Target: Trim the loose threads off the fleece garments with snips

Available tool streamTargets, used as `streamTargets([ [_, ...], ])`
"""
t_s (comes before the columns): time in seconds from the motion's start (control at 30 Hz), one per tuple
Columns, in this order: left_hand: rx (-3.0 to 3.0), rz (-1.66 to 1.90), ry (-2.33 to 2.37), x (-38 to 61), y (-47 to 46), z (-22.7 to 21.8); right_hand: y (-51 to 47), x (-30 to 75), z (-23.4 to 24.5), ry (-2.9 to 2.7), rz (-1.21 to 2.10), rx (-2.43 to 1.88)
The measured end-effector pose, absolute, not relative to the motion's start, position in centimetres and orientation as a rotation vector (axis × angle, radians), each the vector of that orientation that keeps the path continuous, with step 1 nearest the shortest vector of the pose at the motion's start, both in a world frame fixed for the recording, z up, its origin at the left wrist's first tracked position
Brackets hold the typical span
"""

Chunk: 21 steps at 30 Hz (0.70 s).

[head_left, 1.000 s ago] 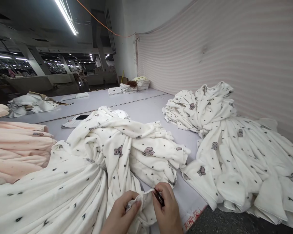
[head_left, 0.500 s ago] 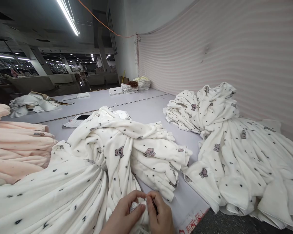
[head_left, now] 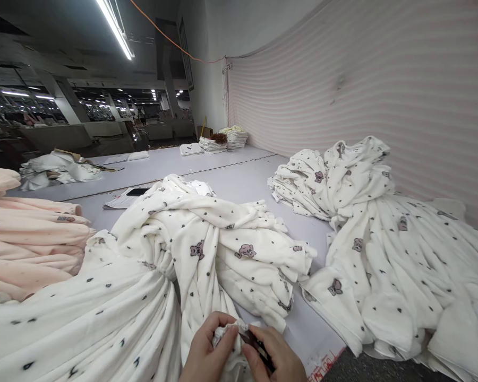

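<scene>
At the bottom centre, my left hand (head_left: 211,345) pinches a gathered edge of white fleece cloth (head_left: 229,366) between thumb and fingers. Close beside it, my right hand (head_left: 276,355) is closed around small dark thread snips (head_left: 262,352), whose tip points left at the cloth edge. Just behind my hands lies a heap of white garments (head_left: 207,239) printed with bears and small dark marks. Part of the snips is hidden by my fingers.
Another pile of the white printed garments (head_left: 378,233) lies to the right by the striped covering (head_left: 342,95). Pink garments (head_left: 27,244) are at the left. A dark phone (head_left: 136,191) rests on papers. Folded stacks (head_left: 213,144) stand on the far table.
My hands have shifted slightly right in view. My right hand has turned and moved a little away from the left, showing more of the snips against the cloth edge.
</scene>
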<state>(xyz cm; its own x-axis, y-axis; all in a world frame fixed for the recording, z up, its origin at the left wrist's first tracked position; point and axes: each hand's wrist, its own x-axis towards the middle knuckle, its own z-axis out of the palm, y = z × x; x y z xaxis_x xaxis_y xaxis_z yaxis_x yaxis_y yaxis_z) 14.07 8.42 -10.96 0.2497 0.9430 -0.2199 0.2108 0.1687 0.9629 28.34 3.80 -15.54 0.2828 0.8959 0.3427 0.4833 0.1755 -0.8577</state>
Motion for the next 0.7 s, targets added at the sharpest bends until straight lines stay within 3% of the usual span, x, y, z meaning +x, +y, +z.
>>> streamTargets([
  [0.23, 1.466, 0.8, 1.22, 14.0, 8.3, -11.7, 4.9, 28.2, -15.0, -1.333, 0.58, -1.4],
  [0.53, 1.934, 0.589, 1.188, 13.2, 8.2, -11.1, 5.5, 30.1, -15.6, -1.116, 1.189, -1.279],
  [0.7, 2.562, 0.762, 1.06, 11.9, 7.5, -13.0, 4.6, 31.0, -15.2, -1.317, 0.951, -1.375],
])
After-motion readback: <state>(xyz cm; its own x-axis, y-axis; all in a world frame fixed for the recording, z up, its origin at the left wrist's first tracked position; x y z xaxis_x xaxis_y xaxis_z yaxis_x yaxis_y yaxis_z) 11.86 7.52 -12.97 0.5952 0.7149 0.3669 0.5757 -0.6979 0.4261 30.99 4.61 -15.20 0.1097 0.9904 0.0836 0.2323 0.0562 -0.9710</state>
